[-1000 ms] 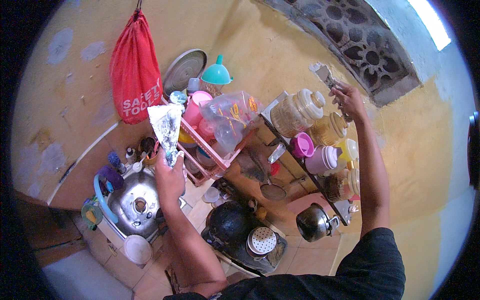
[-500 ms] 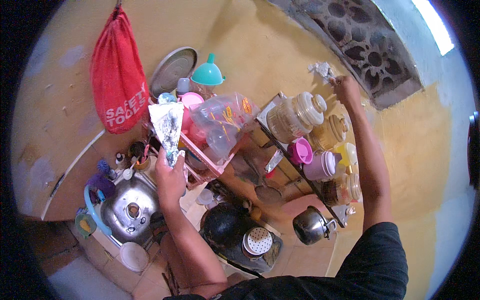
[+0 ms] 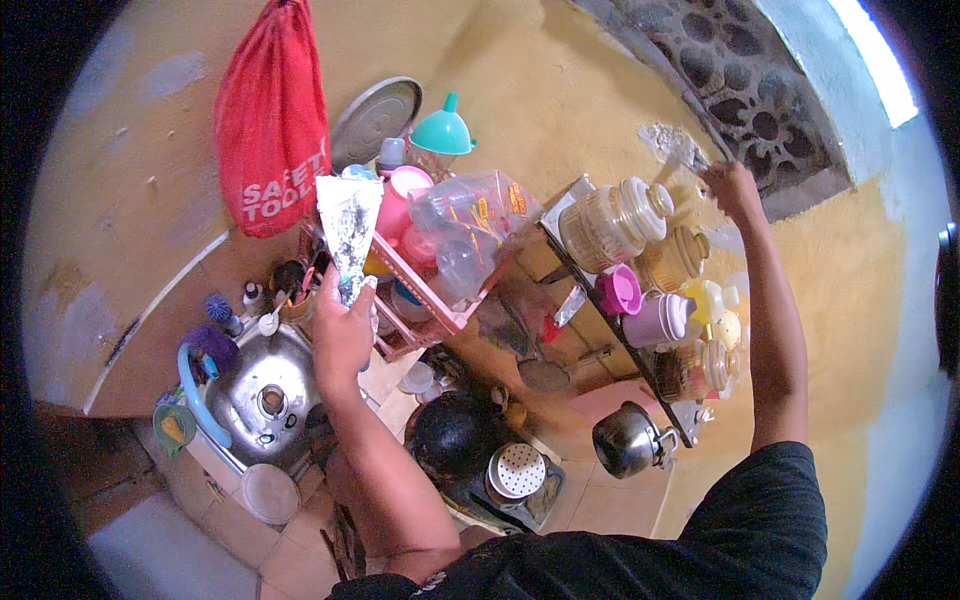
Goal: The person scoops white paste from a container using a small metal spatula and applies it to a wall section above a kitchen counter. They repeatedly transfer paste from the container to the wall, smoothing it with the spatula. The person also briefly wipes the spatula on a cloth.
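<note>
My left hand [image 3: 345, 335] is closed around the handle of a wide putty knife [image 3: 350, 222], held upright with its blade up. White putty with dark smears coats that blade. At the upper right, my right hand [image 3: 733, 192] reaches to the yellow wall and grips a smaller putty knife [image 3: 692, 156]. Its blade lies at or very near a rough white putty patch [image 3: 660, 138] on the wall; whether it touches is hard to tell. The fingers of my right hand partly hide its handle.
Below my right arm, a narrow shelf [image 3: 600, 318] holds glass jars [image 3: 615, 222] and plastic cups. A pink rack [image 3: 425, 290] carries plastic ware and a teal funnel [image 3: 442, 130]. Lower down are a steel sink [image 3: 262, 385], a black wok [image 3: 452, 435] and a hanging pot [image 3: 625, 440].
My right hand has moved a little right and down along the wall with its putty knife. The whole view has shifted slightly; my left hand still holds its putty knife up.
</note>
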A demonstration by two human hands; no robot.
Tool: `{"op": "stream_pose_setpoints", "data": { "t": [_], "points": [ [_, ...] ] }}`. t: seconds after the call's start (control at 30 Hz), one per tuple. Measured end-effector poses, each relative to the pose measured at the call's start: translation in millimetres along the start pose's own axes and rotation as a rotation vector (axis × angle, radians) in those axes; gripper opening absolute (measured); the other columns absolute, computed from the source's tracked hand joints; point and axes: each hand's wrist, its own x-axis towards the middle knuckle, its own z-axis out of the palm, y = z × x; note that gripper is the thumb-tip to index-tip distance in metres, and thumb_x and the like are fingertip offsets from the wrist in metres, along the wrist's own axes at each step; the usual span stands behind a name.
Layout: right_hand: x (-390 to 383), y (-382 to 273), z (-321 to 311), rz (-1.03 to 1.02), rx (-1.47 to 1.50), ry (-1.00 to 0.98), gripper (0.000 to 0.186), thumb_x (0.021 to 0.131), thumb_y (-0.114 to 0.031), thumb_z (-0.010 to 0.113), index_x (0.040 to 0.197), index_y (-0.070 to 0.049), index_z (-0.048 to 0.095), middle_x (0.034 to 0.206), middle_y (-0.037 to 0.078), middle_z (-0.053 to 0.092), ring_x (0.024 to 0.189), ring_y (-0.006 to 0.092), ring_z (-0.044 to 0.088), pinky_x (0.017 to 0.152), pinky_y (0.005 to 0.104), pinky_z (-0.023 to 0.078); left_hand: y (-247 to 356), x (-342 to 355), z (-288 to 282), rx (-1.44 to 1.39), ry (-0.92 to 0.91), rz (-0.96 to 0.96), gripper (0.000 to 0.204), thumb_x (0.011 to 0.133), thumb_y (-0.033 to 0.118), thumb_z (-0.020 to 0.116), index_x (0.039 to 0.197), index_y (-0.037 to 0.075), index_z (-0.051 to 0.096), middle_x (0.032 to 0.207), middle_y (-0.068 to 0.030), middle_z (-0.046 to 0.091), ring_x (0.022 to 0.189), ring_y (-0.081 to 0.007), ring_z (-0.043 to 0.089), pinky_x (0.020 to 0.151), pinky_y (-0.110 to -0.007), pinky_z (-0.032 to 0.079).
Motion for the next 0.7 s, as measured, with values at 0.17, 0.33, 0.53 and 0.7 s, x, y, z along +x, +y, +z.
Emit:
{"op": "stream_pose_setpoints", "data": {
  "t": [0.17, 0.33, 0.53, 0.7],
  "points": [
    [-11.8, -18.7, -11.4, -0.019, 0.369, -0.106, 0.045, 0.091, -0.037, 0.055, 0.062, -0.003, 0.053, 0.048, 0.002, 0.048, 0.040, 0.0111, 0.047, 0.038, 0.0297, 0.039, 17.6, -8.0, -17.2, -0.074, 0.019, -0.069, 0.033, 0.087, 0.011, 0.058, 0.119, 0.008, 0.049, 0.062, 0.0003, 0.047, 0.044, -0.0073, 0.042, 0.036, -0.023, 0.034],
    [23.4, -41.6, 25.1, -0.001, 0.037, 0.039, 0.044, 0.088, -0.040, 0.055, 0.070, 0.000, 0.059, 0.058, 0.013, 0.058, 0.051, 0.0273, 0.057, 0.051, 0.0395, 0.045, 9.0, -14.4, -0.7, -0.118, -0.002, -0.077, 0.033, 0.086, 0.008, 0.057, 0.118, 0.008, 0.050, 0.064, 0.0011, 0.047, 0.046, -0.0066, 0.042, 0.037, -0.022, 0.035],
    [-3.4, -18.4, 26.6, -0.143, -0.244, 0.191, 0.044, 0.088, -0.040, 0.054, 0.074, 0.001, 0.062, 0.067, 0.023, 0.060, 0.066, 0.0397, 0.060, 0.061, 0.0471, 0.046, 7.2, -15.6, -0.8, -0.113, -0.115, -0.124, 0.029, 0.088, 0.009, 0.056, 0.116, 0.004, 0.051, 0.066, 0.0010, 0.052, 0.049, -0.0067, 0.044, 0.044, -0.025, 0.037],
    [-34.7, -17.9, -12.6, 0.063, -0.022, -0.046, 0.047, 0.089, -0.040, 0.055, 0.069, 0.002, 0.058, 0.055, 0.013, 0.057, 0.046, 0.0245, 0.058, 0.047, 0.0393, 0.046, 15.0, -16.9, -3.6, -0.086, -0.070, -0.098, 0.028, 0.088, 0.011, 0.057, 0.115, 0.004, 0.053, 0.068, -0.0012, 0.055, 0.051, -0.0074, 0.045, 0.044, -0.025, 0.037]
  ]
}}
